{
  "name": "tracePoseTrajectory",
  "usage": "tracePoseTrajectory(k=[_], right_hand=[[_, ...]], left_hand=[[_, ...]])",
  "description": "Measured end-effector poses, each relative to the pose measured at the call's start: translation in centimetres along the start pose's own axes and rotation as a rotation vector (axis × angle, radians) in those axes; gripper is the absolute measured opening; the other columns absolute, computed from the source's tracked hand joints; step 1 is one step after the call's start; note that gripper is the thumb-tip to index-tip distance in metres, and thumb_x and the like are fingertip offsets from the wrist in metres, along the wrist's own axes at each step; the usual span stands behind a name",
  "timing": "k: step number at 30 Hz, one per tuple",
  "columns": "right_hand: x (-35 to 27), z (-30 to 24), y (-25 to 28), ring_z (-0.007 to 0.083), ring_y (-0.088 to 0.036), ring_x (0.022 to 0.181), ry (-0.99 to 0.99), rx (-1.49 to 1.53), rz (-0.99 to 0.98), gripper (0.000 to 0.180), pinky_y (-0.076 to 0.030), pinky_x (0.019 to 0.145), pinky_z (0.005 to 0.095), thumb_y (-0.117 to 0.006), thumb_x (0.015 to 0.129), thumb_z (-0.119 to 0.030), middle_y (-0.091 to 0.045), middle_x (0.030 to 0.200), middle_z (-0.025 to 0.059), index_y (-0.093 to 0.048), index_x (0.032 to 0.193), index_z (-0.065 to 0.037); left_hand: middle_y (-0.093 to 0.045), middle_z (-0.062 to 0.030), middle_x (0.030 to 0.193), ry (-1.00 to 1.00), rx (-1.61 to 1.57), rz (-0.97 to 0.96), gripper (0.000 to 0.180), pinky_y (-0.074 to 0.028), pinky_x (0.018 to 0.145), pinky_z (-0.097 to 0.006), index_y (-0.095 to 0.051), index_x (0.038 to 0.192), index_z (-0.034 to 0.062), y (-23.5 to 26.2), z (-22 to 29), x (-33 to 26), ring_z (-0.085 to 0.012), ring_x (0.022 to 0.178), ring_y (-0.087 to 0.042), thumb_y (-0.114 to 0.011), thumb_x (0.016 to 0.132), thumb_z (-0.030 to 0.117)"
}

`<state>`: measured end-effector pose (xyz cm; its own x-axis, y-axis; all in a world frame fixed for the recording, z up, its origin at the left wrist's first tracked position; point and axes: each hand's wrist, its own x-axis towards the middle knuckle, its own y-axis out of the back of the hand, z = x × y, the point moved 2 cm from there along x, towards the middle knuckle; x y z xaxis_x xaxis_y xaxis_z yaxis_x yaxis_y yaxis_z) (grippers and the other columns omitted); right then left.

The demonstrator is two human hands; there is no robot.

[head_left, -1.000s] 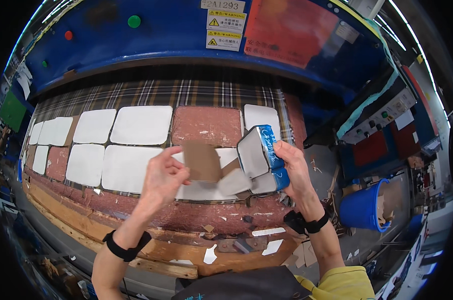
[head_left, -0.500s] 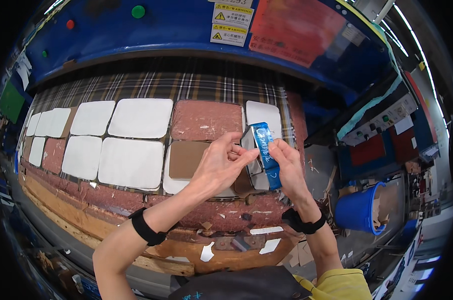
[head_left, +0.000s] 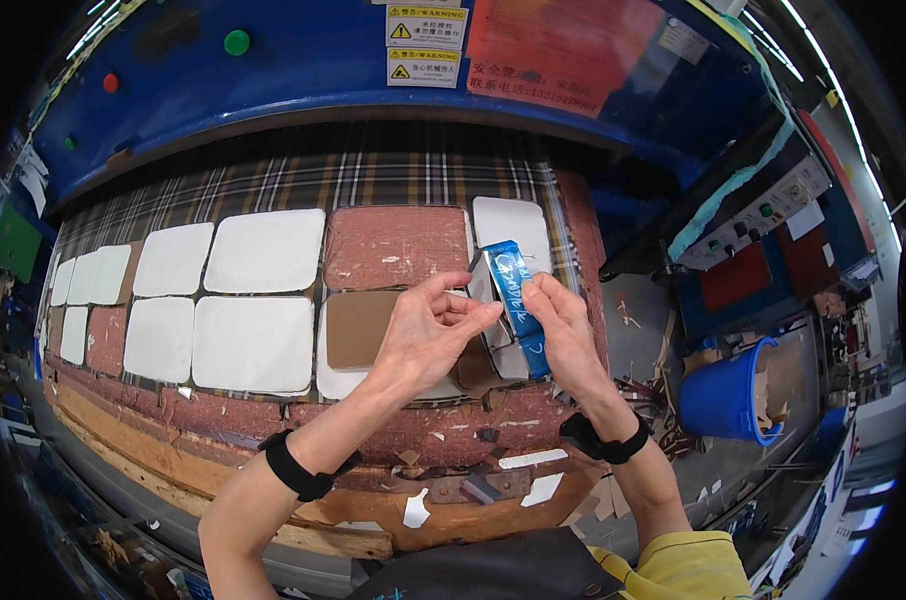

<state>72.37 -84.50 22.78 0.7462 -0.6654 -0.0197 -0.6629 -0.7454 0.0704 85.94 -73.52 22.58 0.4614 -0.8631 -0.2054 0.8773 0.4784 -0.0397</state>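
A blue metal cutting die [head_left: 506, 262] with white handwriting on its side is tilted above the right part of the work surface. My right hand [head_left: 570, 335] is closed around its right side, thumb on the blue band. My left hand [head_left: 425, 330] is bent at the die's left side, with thumb and forefinger tips close together. Whether anything small lies between them cannot be made out. Under the left wrist lies a brown rectangular sheet [head_left: 356, 330] on a white one. White rounded panels [head_left: 253, 340] lie in rows on plaid cloth [head_left: 303, 180].
A blue machine beam [head_left: 313, 60] with a green button and warning labels spans the far side. To the right stands a blue bucket [head_left: 718, 395] holding brown scraps. Offcuts lie along the worn near edge [head_left: 443, 440]. A control panel [head_left: 763, 215] is at the right.
The view has shifted slightly, so the scene sits a little further left. Both hands remain at the die; the left thumb and forefinger have drawn slightly away from its blue band.
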Motion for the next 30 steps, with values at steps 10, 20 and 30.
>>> tracePoseTrajectory(k=[10, 20, 30], right_hand=[[-0.1, -0.5, -0.3, 0.0008, -0.044, 0.066, -0.020, 0.027, 0.015, 0.025, -0.039, 0.059, 0.0197, -0.046, 0.104, -0.023, -0.051, 0.075, -0.0058, -0.058, 0.092, -0.005], [-0.1, -0.2, -0.2, 0.0006, -0.042, 0.067, -0.009, 0.016, 0.019, 0.025, -0.038, 0.059, 0.0195, -0.047, 0.104, -0.023, -0.049, 0.075, -0.0067, -0.055, 0.089, -0.006], [0.1, 0.4, -0.2, 0.0023, -0.037, 0.065, 0.020, -0.017, 0.044, 0.028, -0.034, 0.057, 0.0223, -0.047, 0.103, -0.023, -0.045, 0.071, -0.0058, -0.053, 0.084, -0.004]], left_hand=[[-0.070, -0.0091, 0.093, 0.022, 0.011, -0.003, 0.060, -0.051, 0.072, -0.023, -0.048, 0.133, -0.0085, 0.2, 0.2, -0.2, -0.0085, 0.080, -0.063, -0.074, 0.087, 0.019], [-0.069, -0.0095, 0.092, 0.051, -0.039, -0.026, 0.061, -0.051, 0.072, -0.022, -0.045, 0.133, -0.0096, -0.2, 0.9, -0.6, -0.0086, 0.077, -0.062, -0.073, 0.083, 0.010], [-0.068, -0.0076, 0.086, 0.067, 0.078, -0.024, 0.057, -0.051, 0.070, -0.024, -0.044, 0.133, -0.0095, 0.2, 0.6, -1.0, -0.0081, 0.074, -0.060, -0.067, 0.082, 0.003]])
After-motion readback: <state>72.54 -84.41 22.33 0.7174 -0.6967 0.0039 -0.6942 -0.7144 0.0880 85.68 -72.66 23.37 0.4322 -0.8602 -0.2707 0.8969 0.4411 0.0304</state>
